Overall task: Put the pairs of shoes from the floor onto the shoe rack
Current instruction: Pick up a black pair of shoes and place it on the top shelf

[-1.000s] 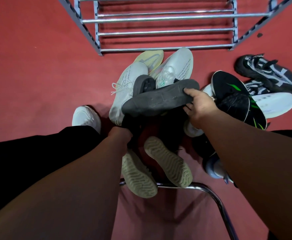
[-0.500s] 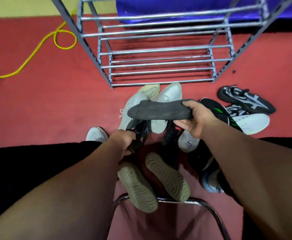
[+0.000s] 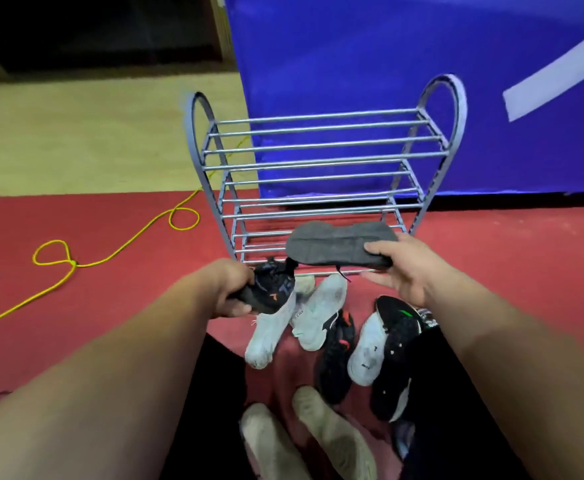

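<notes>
The left hand curls its fingers and thumb round the heel end of a black shoe with orange marks and holds it in the air, toe pointing toward one o'clock. The right hand grips a dark shoe with a grey sole by one end, thumb on the sole and fingers underneath. This shoe is turned sole up and lies crosswise, from three o'clock to nine o'clock, in front of the lowest bars of the shoe rack. The hands are apart, the left at eight o'clock from the right. The two held shoes come close at their near ends, and I cannot tell whether they touch. The rack stands at twelve o'clock from the hands on the red floor, with a blue banner just behind it. At six o'clock from the hands the other shoes lie crowded on the floor: a pale laced shoe beside its pale mate. At three o'clock from these are a black shoe with red trim, a white shoe and a black shoe with a green mark. Nearest the person, at six o'clock, two tan soles face up. A yellow cord loops over the floor at nine o'clock.
</notes>
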The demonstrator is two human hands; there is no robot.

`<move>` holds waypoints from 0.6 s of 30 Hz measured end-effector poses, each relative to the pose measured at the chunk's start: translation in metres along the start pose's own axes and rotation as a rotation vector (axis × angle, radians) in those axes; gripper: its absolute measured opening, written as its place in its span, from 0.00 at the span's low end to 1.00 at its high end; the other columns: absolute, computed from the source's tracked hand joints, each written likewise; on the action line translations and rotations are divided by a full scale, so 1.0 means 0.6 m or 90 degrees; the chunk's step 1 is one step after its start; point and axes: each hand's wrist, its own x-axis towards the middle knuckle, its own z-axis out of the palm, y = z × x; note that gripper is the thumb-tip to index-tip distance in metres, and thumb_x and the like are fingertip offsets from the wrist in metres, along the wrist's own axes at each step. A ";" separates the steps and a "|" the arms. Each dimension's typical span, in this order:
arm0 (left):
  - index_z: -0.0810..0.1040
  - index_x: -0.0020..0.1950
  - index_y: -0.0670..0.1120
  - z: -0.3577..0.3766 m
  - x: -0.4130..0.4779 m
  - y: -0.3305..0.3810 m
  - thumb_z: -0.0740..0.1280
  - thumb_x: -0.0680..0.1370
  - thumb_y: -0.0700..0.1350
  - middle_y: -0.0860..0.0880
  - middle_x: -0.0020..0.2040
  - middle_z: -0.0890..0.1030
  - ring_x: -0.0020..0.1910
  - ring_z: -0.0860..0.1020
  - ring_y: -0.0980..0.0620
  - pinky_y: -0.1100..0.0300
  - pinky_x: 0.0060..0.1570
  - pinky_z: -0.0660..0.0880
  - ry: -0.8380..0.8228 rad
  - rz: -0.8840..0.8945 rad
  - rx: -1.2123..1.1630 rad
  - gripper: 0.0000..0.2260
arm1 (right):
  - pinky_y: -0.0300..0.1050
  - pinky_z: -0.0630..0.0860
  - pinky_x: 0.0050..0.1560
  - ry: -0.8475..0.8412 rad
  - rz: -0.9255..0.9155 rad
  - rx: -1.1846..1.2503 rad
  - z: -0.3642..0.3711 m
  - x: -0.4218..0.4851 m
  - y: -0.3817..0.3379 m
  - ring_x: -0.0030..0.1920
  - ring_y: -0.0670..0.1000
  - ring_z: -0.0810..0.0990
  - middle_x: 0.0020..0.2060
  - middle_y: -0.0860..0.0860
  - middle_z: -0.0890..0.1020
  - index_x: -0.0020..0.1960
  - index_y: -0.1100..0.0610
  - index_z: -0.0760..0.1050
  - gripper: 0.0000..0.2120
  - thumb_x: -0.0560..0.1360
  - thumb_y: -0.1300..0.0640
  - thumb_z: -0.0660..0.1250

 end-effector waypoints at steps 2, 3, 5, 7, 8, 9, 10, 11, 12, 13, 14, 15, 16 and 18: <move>0.77 0.48 0.42 -0.006 -0.015 0.001 0.57 0.81 0.38 0.44 0.30 0.83 0.28 0.82 0.50 0.64 0.22 0.76 -0.015 0.011 -0.092 0.09 | 0.45 0.83 0.41 -0.018 -0.058 -0.021 0.007 -0.021 0.004 0.50 0.52 0.88 0.52 0.51 0.88 0.59 0.46 0.80 0.23 0.70 0.67 0.74; 0.78 0.50 0.42 -0.003 -0.020 -0.003 0.57 0.81 0.37 0.44 0.34 0.84 0.32 0.83 0.49 0.61 0.24 0.79 -0.028 0.016 -0.143 0.09 | 0.43 0.82 0.41 -0.027 -0.084 -0.045 0.015 -0.031 0.009 0.50 0.52 0.88 0.52 0.49 0.88 0.57 0.43 0.81 0.25 0.68 0.68 0.74; 0.77 0.56 0.40 0.010 -0.025 -0.011 0.57 0.82 0.36 0.42 0.41 0.85 0.37 0.84 0.47 0.55 0.28 0.82 -0.061 0.018 -0.231 0.10 | 0.42 0.79 0.42 -0.049 -0.125 -0.115 0.037 -0.043 0.026 0.50 0.51 0.86 0.50 0.47 0.88 0.57 0.40 0.81 0.28 0.64 0.67 0.74; 0.77 0.56 0.38 0.032 -0.027 -0.013 0.58 0.83 0.35 0.40 0.41 0.86 0.36 0.86 0.45 0.53 0.29 0.82 -0.106 0.027 -0.299 0.09 | 0.44 0.78 0.43 -0.075 -0.144 -0.179 0.057 -0.050 0.046 0.48 0.51 0.85 0.48 0.48 0.87 0.57 0.40 0.81 0.30 0.61 0.66 0.74; 0.77 0.54 0.38 0.042 -0.027 -0.011 0.58 0.84 0.36 0.40 0.39 0.86 0.34 0.86 0.45 0.53 0.28 0.82 -0.121 0.031 -0.326 0.09 | 0.45 0.77 0.43 -0.095 -0.144 -0.200 0.066 -0.053 0.055 0.45 0.51 0.84 0.47 0.49 0.86 0.57 0.40 0.82 0.31 0.61 0.68 0.73; 0.77 0.53 0.38 0.051 -0.028 -0.009 0.57 0.85 0.38 0.40 0.37 0.86 0.32 0.86 0.44 0.54 0.27 0.81 -0.130 0.033 -0.348 0.09 | 0.47 0.76 0.41 -0.118 -0.138 -0.217 0.074 -0.056 0.062 0.41 0.51 0.82 0.47 0.52 0.84 0.57 0.41 0.82 0.31 0.61 0.70 0.72; 0.77 0.52 0.38 0.058 -0.028 -0.007 0.58 0.85 0.39 0.40 0.36 0.86 0.32 0.86 0.44 0.54 0.26 0.81 -0.129 0.035 -0.362 0.10 | 0.48 0.75 0.39 -0.144 -0.130 -0.233 0.080 -0.060 0.067 0.39 0.53 0.79 0.47 0.53 0.82 0.57 0.42 0.82 0.32 0.62 0.72 0.70; 0.77 0.52 0.38 0.065 -0.027 -0.004 0.58 0.85 0.40 0.40 0.36 0.86 0.32 0.86 0.44 0.55 0.26 0.81 -0.126 0.035 -0.371 0.10 | 0.48 0.73 0.37 -0.167 -0.123 -0.249 0.085 -0.062 0.069 0.38 0.53 0.77 0.47 0.53 0.80 0.56 0.42 0.82 0.32 0.62 0.73 0.69; 0.77 0.53 0.39 0.070 -0.026 -0.002 0.58 0.86 0.41 0.40 0.36 0.86 0.33 0.86 0.43 0.54 0.26 0.81 -0.122 0.033 -0.380 0.10 | 0.47 0.73 0.38 -0.183 -0.121 -0.261 0.089 -0.064 0.069 0.39 0.51 0.77 0.47 0.53 0.80 0.57 0.43 0.82 0.32 0.62 0.73 0.68; 0.77 0.55 0.39 0.076 -0.025 0.000 0.58 0.86 0.42 0.40 0.38 0.86 0.35 0.86 0.43 0.54 0.26 0.81 -0.120 0.028 -0.389 0.10 | 0.45 0.73 0.40 -0.189 -0.121 -0.264 0.092 -0.067 0.067 0.40 0.49 0.78 0.47 0.52 0.81 0.57 0.44 0.82 0.31 0.62 0.71 0.68; 0.78 0.57 0.39 0.080 -0.022 0.004 0.58 0.86 0.43 0.39 0.42 0.86 0.38 0.85 0.42 0.54 0.27 0.81 -0.120 0.026 -0.401 0.11 | 0.42 0.73 0.41 -0.187 -0.120 -0.253 0.096 -0.069 0.064 0.41 0.47 0.79 0.47 0.51 0.82 0.56 0.45 0.83 0.29 0.61 0.69 0.67; 0.77 0.60 0.39 0.085 -0.020 0.009 0.59 0.86 0.43 0.39 0.47 0.85 0.42 0.85 0.41 0.54 0.27 0.82 -0.120 0.026 -0.415 0.11 | 0.40 0.73 0.42 -0.183 -0.114 -0.228 0.099 -0.072 0.060 0.41 0.45 0.80 0.47 0.50 0.84 0.56 0.46 0.83 0.27 0.61 0.66 0.67; 0.77 0.63 0.39 0.089 -0.018 0.014 0.59 0.86 0.44 0.38 0.51 0.84 0.44 0.84 0.41 0.53 0.28 0.82 -0.120 0.028 -0.433 0.12 | 0.39 0.73 0.44 -0.178 -0.103 -0.185 0.101 -0.073 0.056 0.42 0.44 0.81 0.47 0.49 0.85 0.55 0.47 0.84 0.23 0.63 0.63 0.68; 0.77 0.64 0.40 0.095 -0.015 0.022 0.60 0.86 0.45 0.39 0.54 0.84 0.45 0.85 0.41 0.52 0.30 0.82 -0.124 0.036 -0.471 0.12 | 0.40 0.74 0.49 -0.160 -0.095 -0.083 0.102 -0.067 0.051 0.47 0.43 0.84 0.52 0.48 0.87 0.54 0.51 0.86 0.16 0.67 0.56 0.70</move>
